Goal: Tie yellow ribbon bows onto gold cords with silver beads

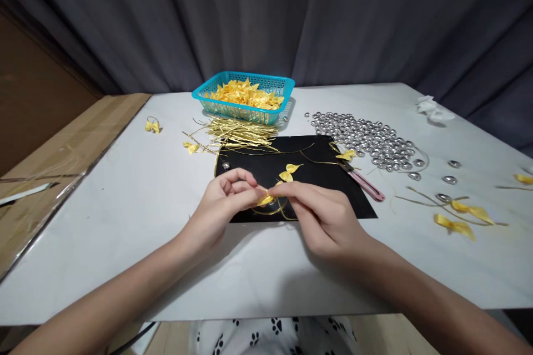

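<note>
My left hand (229, 199) pinches one end of a small yellow ribbon bow (265, 199) above a black mat (350, 194). From the other side, my right hand (320, 211) grips the same bow between thumb and fingertips. A thin gold cord (268, 212) loops below the bow, between the two hands. Just beyond my fingers lies another yellow bow (288, 172) on the mat. A single silver bead (226, 166) rests near the mat's left side. My fingertips partly cover the held bow.
Behind the mat stand a bundle of gold cords (241, 133) and a turquoise basket (200, 95) of yellow bows. Silver beads (366, 141) spread at the back right. Pink-handled snips (366, 184) lie across the mat's right edge. Loose bows (454, 226) and crumpled tissue (433, 109) are farther right.
</note>
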A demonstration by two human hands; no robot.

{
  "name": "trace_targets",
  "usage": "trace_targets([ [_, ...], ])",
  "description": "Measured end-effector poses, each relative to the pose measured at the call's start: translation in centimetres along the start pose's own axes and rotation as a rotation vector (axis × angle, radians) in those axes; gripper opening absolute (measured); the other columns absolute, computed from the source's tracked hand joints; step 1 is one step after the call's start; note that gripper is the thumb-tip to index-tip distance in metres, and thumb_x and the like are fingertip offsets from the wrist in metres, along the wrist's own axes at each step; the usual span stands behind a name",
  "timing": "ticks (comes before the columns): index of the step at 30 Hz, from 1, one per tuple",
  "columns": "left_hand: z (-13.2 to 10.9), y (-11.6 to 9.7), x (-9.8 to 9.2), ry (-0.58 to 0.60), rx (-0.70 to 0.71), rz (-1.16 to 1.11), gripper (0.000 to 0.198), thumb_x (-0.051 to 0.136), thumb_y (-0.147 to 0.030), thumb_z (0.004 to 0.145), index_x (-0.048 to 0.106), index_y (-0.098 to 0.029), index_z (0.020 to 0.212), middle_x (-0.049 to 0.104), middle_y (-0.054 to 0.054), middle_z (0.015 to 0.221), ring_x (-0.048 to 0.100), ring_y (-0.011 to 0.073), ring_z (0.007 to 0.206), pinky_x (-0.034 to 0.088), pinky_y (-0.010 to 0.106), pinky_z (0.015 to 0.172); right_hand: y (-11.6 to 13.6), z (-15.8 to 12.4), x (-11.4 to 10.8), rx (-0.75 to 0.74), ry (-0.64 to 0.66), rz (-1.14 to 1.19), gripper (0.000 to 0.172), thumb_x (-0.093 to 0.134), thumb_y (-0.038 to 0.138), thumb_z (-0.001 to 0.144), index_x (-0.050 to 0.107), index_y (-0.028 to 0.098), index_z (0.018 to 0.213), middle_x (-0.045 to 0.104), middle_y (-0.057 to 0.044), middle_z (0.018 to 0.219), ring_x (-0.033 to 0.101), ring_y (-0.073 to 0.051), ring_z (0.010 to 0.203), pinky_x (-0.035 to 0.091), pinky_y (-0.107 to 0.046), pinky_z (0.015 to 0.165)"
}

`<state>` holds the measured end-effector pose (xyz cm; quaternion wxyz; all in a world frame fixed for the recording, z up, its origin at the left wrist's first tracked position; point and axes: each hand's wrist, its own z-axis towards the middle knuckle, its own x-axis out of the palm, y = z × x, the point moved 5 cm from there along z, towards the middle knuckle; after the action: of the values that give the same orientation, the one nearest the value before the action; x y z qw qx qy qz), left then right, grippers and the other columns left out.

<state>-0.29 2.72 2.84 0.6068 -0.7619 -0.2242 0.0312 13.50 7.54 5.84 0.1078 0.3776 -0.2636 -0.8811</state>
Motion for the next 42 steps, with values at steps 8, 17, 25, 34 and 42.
trace_targets([
  [8, 0.2, 0.8, 0.4, 0.060, -0.101, -0.161, 0.020, 0.073, -0.014, 0.065, 0.056, -0.017, 0.074, 0.063, -0.006, 0.061, 0.057, 0.0064, 0.058, 0.045, 0.018, 0.063, 0.3, -0.1, 0.1, -0.128, 0.010, -0.233, 0.035, 0.034, 0.001, 0.082, 0.060, 0.010, 0.104, 0.059, -0.003, 0.065, 0.051, -0.011, 0.054, 0.040, -0.021, 0.046],
  [17, 0.2, -0.1, 0.4, 0.046, -0.012, -0.113, 0.024, 0.074, -0.008, 0.062, 0.054, -0.016, 0.071, 0.064, -0.006, 0.063, 0.057, 0.0047, 0.058, 0.044, 0.015, 0.060, 0.2, -0.1, -0.6, -0.026, -0.114, -0.025, 0.033, 0.036, 0.001, 0.086, 0.054, 0.018, 0.108, 0.066, -0.005, 0.090, 0.059, -0.010, 0.070, 0.047, -0.021, 0.059],
  [25, 0.2, -0.2, 0.0, -0.028, 0.031, -0.075, 0.023, 0.074, -0.009, 0.063, 0.052, -0.016, 0.068, 0.066, -0.005, 0.066, 0.058, 0.0047, 0.060, 0.043, 0.014, 0.059, -0.3, -0.2, 0.7, 0.203, -0.039, 0.120, 0.021, 0.039, 0.009, 0.086, 0.059, 0.014, 0.085, 0.051, 0.002, 0.058, 0.041, -0.007, 0.046, 0.034, -0.020, 0.045],
  [34, 0.1, 0.7, 0.4, 0.015, -0.033, -0.176, 0.019, 0.074, -0.011, 0.066, 0.055, -0.016, 0.066, 0.066, -0.006, 0.065, 0.059, 0.0037, 0.064, 0.045, 0.012, 0.064, -1.4, -0.4, 1.7, 0.462, -0.160, 0.240, 0.013, 0.056, 0.021, 0.082, 0.059, 0.014, 0.071, 0.026, 0.008, 0.050, 0.026, -0.005, 0.043, 0.025, -0.020, 0.044],
  [42, 0.2, 0.8, 0.3, 0.048, -0.120, -0.120, 0.013, 0.075, -0.022, 0.067, 0.071, -0.015, 0.077, 0.068, -0.001, 0.071, 0.061, 0.0061, 0.066, 0.046, 0.014, 0.062, -1.2, -0.4, 1.3, 0.347, -0.140, 0.132, 0.014, 0.049, 0.016, 0.086, 0.056, 0.014, 0.074, 0.031, 0.007, 0.053, 0.030, -0.005, 0.046, 0.028, -0.019, 0.046],
])
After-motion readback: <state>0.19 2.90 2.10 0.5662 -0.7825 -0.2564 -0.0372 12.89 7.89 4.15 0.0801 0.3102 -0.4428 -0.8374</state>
